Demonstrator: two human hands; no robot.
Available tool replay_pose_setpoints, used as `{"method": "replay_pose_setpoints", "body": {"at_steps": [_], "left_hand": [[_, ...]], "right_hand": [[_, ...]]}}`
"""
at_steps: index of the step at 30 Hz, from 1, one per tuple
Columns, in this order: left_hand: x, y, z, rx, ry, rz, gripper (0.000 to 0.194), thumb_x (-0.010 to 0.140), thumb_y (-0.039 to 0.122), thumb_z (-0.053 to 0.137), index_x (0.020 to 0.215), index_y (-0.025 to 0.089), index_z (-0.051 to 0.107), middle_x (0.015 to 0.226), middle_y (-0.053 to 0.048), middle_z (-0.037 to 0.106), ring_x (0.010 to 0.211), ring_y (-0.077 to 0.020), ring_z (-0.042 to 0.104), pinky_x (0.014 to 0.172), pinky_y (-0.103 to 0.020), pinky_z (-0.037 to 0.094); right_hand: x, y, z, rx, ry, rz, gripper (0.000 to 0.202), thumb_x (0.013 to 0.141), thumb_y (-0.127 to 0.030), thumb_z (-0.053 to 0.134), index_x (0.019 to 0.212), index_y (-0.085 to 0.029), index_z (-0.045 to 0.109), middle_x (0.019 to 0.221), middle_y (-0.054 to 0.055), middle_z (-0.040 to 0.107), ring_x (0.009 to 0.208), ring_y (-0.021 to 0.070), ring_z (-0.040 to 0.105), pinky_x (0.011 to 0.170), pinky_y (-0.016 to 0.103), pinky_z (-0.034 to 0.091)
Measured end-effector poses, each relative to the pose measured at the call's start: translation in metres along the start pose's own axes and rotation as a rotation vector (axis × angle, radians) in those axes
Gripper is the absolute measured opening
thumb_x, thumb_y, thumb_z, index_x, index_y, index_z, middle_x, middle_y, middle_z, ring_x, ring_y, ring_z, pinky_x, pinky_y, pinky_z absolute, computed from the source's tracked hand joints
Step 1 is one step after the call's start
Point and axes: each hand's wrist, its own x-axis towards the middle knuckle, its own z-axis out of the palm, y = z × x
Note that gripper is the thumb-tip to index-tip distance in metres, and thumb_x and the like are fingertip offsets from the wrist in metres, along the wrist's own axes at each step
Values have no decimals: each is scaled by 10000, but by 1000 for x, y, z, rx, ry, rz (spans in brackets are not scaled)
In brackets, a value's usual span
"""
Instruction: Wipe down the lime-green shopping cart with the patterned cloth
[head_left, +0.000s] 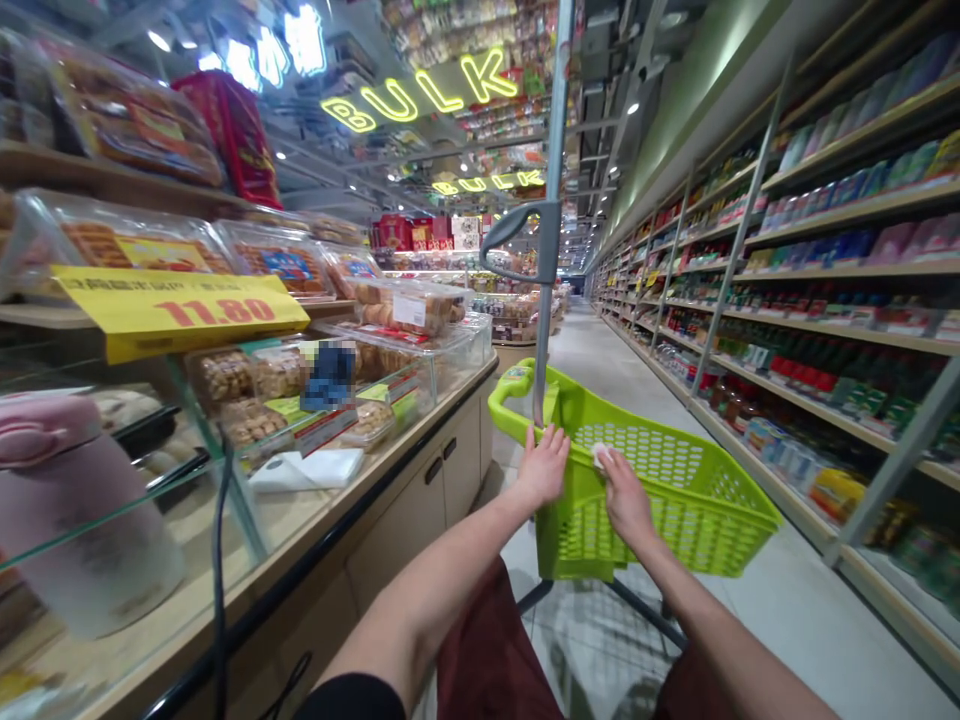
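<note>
A bright green plastic shopping cart basket with a perforated wall stands before me, a grey metal pole rising at its near left corner. My left hand rests on the basket's near edge beside the pole, fingers spread and holding nothing. Pinched in the fingers of my right hand is a small white wipe, which is against the basket's near rim. The wipe is mostly hidden by the fingers.
On the left is a glass-fronted counter with packed baked goods, a pink bottle, white paper and a yellow price sign. A hanging black cable is near. Stocked shelves line the right side of the aisle.
</note>
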Motion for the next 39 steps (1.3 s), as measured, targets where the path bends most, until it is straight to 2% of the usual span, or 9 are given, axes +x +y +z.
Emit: {"method": "replay_pose_setpoints", "body": {"at_steps": [3,10,14,18,22,25,30,33,39], "left_hand": [[-3,-4,-7,-11,34,52,586,739,206,364,1308,99,275,1390,-109,255,1294,-223,147,1034,-549,14],[-8,8,-13,-51,41,76,582,737,215,404,1297,96,297,1384,-128,260,1298,-245,135,1032,-555,23],[-13,1,-24,-145,131,85,491,767,226,401,1253,163,375,1331,-79,371,1266,-208,239,1059,-500,9],[-17,-28,-29,-149,282,-138,494,770,227,415,1257,150,371,1349,-85,341,1263,-222,243,1058,-506,18],[-15,-46,-23,-122,275,-221,441,767,232,447,1201,159,424,1276,-100,430,1230,-248,294,1026,-564,70],[-13,-48,-20,-119,292,-224,345,783,217,440,1124,186,477,1194,-85,499,1189,-232,346,1022,-560,92],[-13,-43,-22,-137,306,-241,289,783,230,470,1070,204,497,1138,-75,521,1157,-229,371,1020,-543,125],[-13,-36,-25,-151,305,-248,278,773,227,483,1050,212,504,1111,-67,528,1140,-228,381,1020,-528,139],[-14,-18,-32,-173,309,-197,324,751,257,514,1070,201,500,1086,-73,534,1110,-233,403,1038,-495,133]], "right_hand": [[8,-6,-2,-5,-31,-38,504,726,-33,301,1160,-168,517,1244,90,464,1178,186,384,974,382,347],[-12,57,-35,-144,-19,187,485,684,-27,324,1094,-112,568,1161,128,527,1088,217,477,932,374,384],[4,25,-25,-18,-46,149,469,718,-47,317,1111,-128,562,1191,120,506,1111,213,461,948,378,378],[33,-35,-14,162,-11,85,475,724,-49,332,1136,-152,546,1219,97,488,1136,196,441,973,387,360],[48,-77,-12,270,-9,-71,507,738,-26,317,1194,-157,497,1265,85,449,1206,170,364,1013,375,320],[39,-75,-13,240,-26,-151,562,728,7,303,1236,-183,451,1299,65,414,1245,160,302,1030,392,291],[28,-42,-33,114,-59,-108,563,705,18,302,1200,-175,490,1262,82,453,1201,186,369,985,419,348],[65,-55,-64,84,42,-180,533,746,-17,315,1223,-202,465,1279,60,434,1217,185,347,1000,417,328],[179,-109,-120,-7,242,-423,446,850,-96,291,1250,-243,421,1347,-2,345,1300,189,163,1051,485,150]]}}
